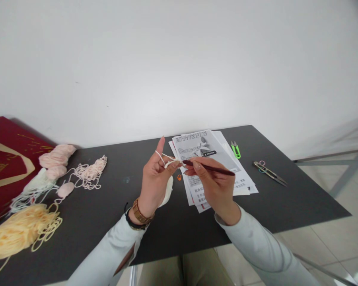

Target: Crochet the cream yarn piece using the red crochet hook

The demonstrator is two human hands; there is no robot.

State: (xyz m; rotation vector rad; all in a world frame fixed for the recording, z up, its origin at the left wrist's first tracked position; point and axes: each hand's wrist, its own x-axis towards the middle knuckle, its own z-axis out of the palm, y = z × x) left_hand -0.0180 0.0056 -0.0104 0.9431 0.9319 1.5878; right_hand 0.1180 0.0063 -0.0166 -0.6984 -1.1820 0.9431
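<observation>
My left hand (155, 178) is raised over the dark table (107, 214), index finger pointing up with white yarn (167, 161) looped over it, the other fingers pinching a small white crocheted piece (168, 190) that hangs below. My right hand (216, 184) is closed on a dark red crochet hook (211, 168), its tip at the yarn beside my left fingers. Both hands hover just above a stack of printed pattern sheets (226, 159). A gold watch and a dark band sit on my left wrist.
Loose yarn lies at the left: pale yellow (20, 230), pink skeins (55, 159), a pink tangle (91, 172) and white strands (32, 188). A red box (6, 167) sits at the far left. Green snips (235, 150), grey scissors (270, 173) and an orange stitch marker (179, 177) lie near the sheets.
</observation>
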